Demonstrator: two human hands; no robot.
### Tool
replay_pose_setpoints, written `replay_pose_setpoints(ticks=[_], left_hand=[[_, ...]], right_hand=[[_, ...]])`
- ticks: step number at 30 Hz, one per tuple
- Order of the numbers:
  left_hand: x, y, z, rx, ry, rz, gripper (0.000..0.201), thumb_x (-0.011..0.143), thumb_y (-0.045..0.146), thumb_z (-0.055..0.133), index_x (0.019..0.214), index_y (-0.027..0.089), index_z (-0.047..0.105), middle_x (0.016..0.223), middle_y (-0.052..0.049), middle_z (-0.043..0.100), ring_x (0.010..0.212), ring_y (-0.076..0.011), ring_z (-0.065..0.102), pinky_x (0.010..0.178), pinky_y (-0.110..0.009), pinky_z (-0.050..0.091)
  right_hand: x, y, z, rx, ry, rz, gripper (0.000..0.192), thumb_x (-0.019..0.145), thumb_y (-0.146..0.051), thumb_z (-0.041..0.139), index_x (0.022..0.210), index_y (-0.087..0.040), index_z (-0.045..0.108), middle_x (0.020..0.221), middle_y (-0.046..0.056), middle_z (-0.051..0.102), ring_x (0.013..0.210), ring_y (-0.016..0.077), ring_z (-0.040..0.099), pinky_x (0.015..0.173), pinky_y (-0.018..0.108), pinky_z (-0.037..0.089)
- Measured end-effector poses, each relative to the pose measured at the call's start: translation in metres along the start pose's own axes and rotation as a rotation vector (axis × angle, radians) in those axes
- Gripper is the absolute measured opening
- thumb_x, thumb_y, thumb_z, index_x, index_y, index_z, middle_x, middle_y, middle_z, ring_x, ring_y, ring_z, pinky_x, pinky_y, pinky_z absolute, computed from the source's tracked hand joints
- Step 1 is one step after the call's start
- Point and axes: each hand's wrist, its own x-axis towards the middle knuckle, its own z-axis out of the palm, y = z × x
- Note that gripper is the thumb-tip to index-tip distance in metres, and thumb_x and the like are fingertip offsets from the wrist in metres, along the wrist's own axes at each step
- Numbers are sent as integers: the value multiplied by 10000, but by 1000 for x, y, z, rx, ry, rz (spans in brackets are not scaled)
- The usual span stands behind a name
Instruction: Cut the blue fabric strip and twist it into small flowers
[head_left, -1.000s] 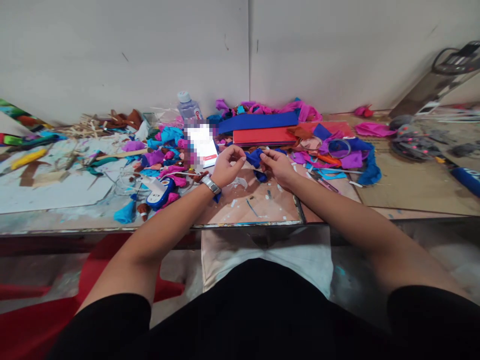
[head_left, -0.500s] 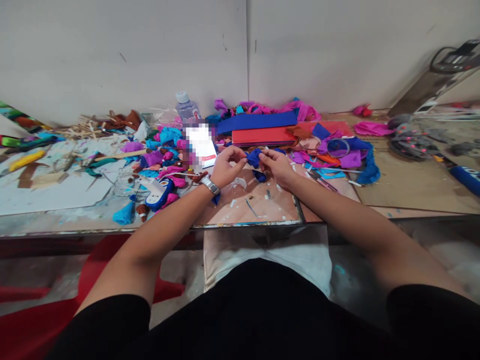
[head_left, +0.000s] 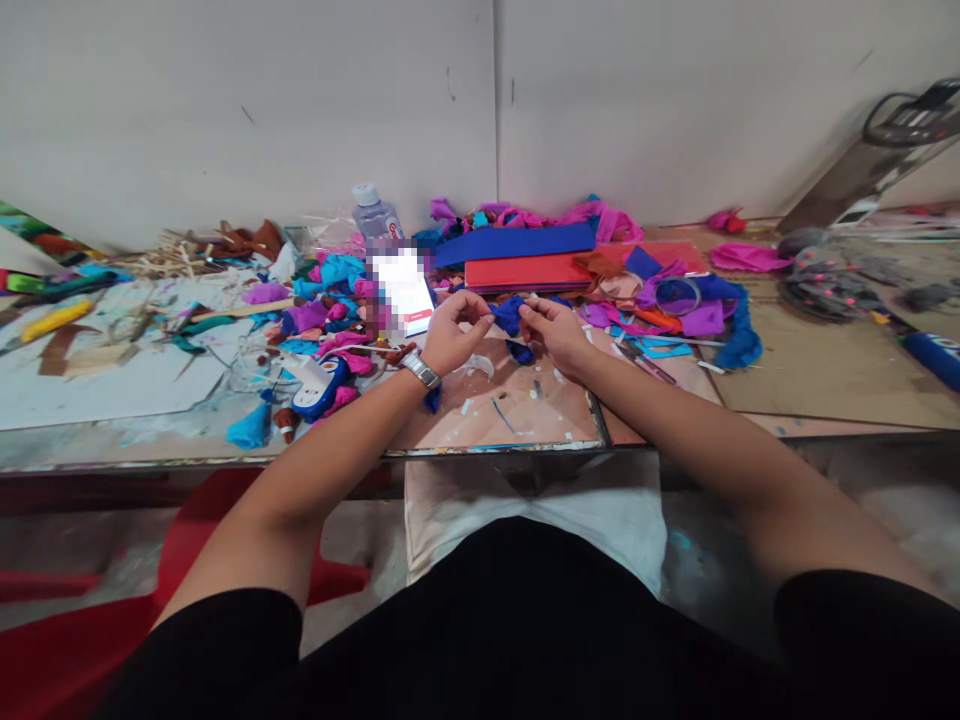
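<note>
A crumpled piece of dark blue crepe paper is held between my two hands, just above the work table. My left hand, with a metal watch at the wrist, pinches its left edge between thumb and fingertips. On the other side my right hand grips it with thumb and forefinger. Below the hands lies another dark blue scrap on the tabletop. Behind my left hand a lit phone leans, its screen partly blurred.
Red folded sheets and a blue strip lie behind my hands, amid coloured paper scraps. A capped plastic bottle stands near the wall. On the left are a blue-and-white power strip and a yellow cutter.
Both hands keep their pinch on the blue crepe paper, with barely any shift. The whole view has moved very slightly.
</note>
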Motion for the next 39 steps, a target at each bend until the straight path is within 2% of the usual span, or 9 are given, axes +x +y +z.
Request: replay_pose_setpoints(ticks=[6,11,18,21,26,30,39], left_hand=[[1,2,0,3,20,-16,478,886,668,813,895,217,653,822,-26,650,730,-158,565,689,-309,502],[2,0,-1,-7,11,-111,524,879,710,801,834,208,659,728,-13,610,648,-142,514,601,-292,442],[2,-7,1,-42,-5,-183,442,854,613,816,794,196,683,693,-9,624,612,-129,510,581,-284,411],[3,-7,1,-48,-11,-186,351,863,517,812,803,194,690,713,-13,646,625,-132,524,589,-283,419],[3,-6,-1,-87,-26,-188,235,857,399,809,831,193,698,706,-2,639,637,-134,538,613,-281,422],[3,-4,-1,-203,-26,-202,255,833,415,828,865,189,714,720,4,647,656,-130,576,647,-273,459],[3,-2,4,-468,-65,-328,330,747,448,899,895,203,734,752,11,661,667,-115,603,683,-264,520]], right_hand=[[3,4,-3,-29,7,-34,679,692,-714,961,1062,-211,694,762,-33,645,599,107,551,531,231,420],[2,4,1,-91,11,-162,644,721,-644,966,1129,-233,685,840,-25,668,651,121,564,603,267,503],[-7,-1,10,-145,-46,-255,478,767,-482,945,1094,-238,695,890,-18,688,725,135,573,674,276,478],[-8,-1,10,-157,-40,-253,482,773,-493,933,1099,-236,688,903,-14,683,730,136,563,681,279,470],[-2,3,5,-164,-29,-209,606,752,-651,929,1120,-246,667,888,-16,660,697,134,564,626,273,496],[1,5,1,-131,-33,-146,698,726,-759,916,1129,-249,661,864,-22,667,631,120,562,585,270,498],[-1,4,-1,-77,-91,-77,653,771,-783,881,1085,-246,685,798,-27,678,624,123,576,594,263,492]])
